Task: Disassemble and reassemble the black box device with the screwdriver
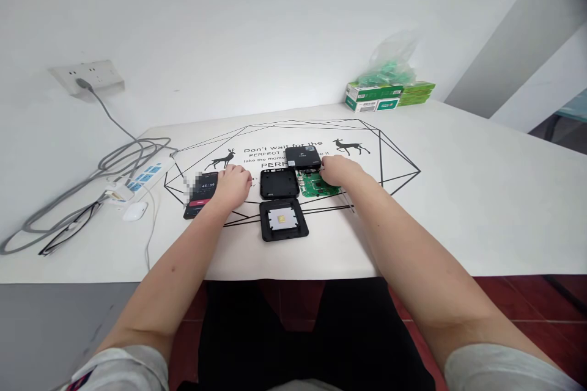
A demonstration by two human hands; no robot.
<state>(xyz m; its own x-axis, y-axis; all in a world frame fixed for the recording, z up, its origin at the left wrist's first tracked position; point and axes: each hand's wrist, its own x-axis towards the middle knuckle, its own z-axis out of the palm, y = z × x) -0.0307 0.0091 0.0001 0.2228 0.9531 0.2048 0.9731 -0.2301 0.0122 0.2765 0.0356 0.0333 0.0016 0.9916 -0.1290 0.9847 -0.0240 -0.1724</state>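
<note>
My left hand (235, 186) rests on the table mat beside a dark phone (207, 186), fingers loosely bent and apart, holding nothing I can see. My right hand (338, 170) is closed at the upper right of a green circuit board (316, 184), its fingertips by the right edge of a closed black box (302, 157). What those fingers grip is hidden. Left of the board lies an open black casing half (279, 184). Nearer me is a black cover (284, 236) with a pale metal plate (276, 216) and a small yellowish pad in its middle.
On the left are a white power strip (149, 176), looped grey cable (59, 211) and a white mouse-like item (134, 211). Green and white boxes (373, 95) with a plastic bag (389, 64) on top stand at the back right. A wall socket (98, 75) is at left.
</note>
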